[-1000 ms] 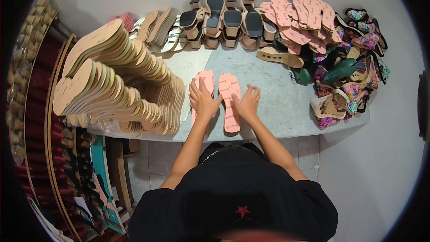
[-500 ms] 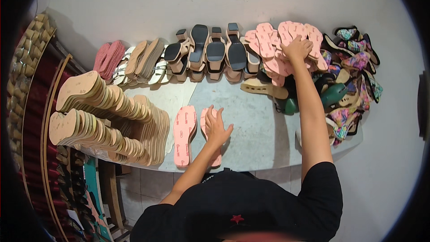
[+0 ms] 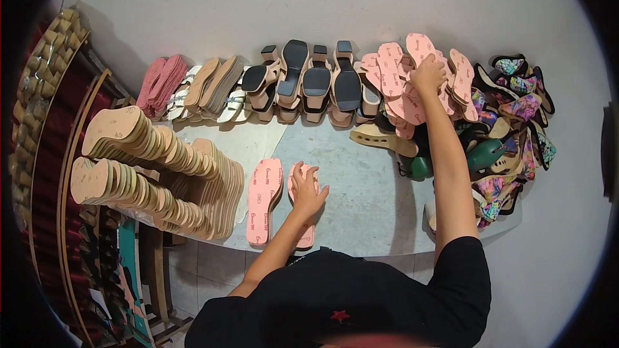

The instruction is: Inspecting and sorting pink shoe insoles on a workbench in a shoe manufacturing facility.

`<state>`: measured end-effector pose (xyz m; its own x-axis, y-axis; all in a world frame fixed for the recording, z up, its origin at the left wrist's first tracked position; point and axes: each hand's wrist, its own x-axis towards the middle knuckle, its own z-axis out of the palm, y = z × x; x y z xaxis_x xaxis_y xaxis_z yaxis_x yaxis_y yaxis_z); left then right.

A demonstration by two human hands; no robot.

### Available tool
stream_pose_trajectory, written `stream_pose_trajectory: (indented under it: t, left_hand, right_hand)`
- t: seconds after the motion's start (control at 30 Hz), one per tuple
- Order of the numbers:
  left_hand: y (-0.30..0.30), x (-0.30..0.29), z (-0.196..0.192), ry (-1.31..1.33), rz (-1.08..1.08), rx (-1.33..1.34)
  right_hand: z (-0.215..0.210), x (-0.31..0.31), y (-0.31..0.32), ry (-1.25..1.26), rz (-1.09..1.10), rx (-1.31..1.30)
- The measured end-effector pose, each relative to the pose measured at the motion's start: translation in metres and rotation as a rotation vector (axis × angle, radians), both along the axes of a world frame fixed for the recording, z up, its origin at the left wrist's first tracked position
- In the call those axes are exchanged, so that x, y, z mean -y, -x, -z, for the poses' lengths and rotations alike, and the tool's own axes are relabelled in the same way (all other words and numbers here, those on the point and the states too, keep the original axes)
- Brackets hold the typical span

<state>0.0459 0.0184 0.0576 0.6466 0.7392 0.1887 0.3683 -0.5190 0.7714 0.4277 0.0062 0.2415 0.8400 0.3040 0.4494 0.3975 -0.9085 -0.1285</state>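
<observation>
Two pink shoe insoles (image 3: pixel 265 200) lie side by side near the table's front edge, toes pointing away from me. My left hand (image 3: pixel 308 196) rests over the right-hand insole (image 3: pixel 305 237), fingers spread and covering its middle. At the back right, my right hand (image 3: pixel 428 77) has its fingers curled round a pink insole (image 3: pixel 420 45) at the heap; the insole's far end sticks out beyond the knuckles. More pink insoles lie beneath and on both sides of that hand, including a small stack (image 3: pixel 461 84) to its right. The gripped insole's lower part is hidden.
Two tall rows of beige sole boards (image 3: pixel 155 148) stand on the left. Along the wall are upturned heeled sandals (image 3: pixel 316 84), tan insoles (image 3: pixel 218 84) and rose-coloured soles (image 3: pixel 162 84). Patterned sandals (image 3: pixel 519 109) and green shoe pieces (image 3: pixel 485 156) crowd the right side of the table (image 3: pixel 361 206).
My right hand has curled its fingers on an insole, and the heap under it has shifted apart. My left hand stays over the near insole. The whole view has moved slightly.
</observation>
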Motion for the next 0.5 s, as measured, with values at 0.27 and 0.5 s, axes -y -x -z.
stream_pose_trajectory:
  t: [0.27,0.5]
  left_hand:
    - [-0.013,-0.031,-0.029,0.4,0.131,0.222]
    - [0.007,-0.023,-0.066,0.89,0.075,0.747]
  right_hand:
    - [0.022,0.018,0.138,-0.474,-0.824,0.061]
    - [0.09,0.047,0.298,-0.623,-1.028,-0.477]
